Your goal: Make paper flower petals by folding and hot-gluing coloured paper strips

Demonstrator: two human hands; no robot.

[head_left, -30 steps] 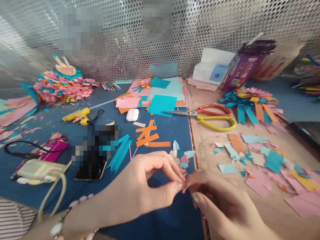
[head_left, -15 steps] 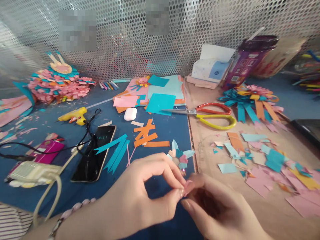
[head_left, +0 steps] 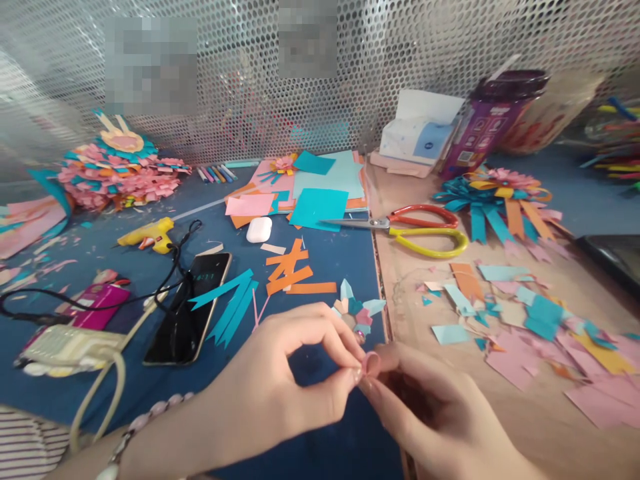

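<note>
A small pink paper strip, curled into a loop, sits between the fingertips of both hands. My left hand pinches its left side with thumb and forefinger. On the other side my right hand grips it between thumb and fingers. Just beyond the fingertips lies a paper flower with light blue, teal and pink petals, partly hidden by my left hand. Teal paper strips and orange paper strips lie on the table left of and beyond my left hand.
Scissors lie open across teal paper. A yellow glue gun, a black cable and a phone are at left. Paper scraps cover the right board. A purple cup and tissue pack stand by the perforated metal wall.
The pink strip's loop now shows as a rounder ring between my fingertips. My right thumb has come up against it. The view has shifted slightly.
</note>
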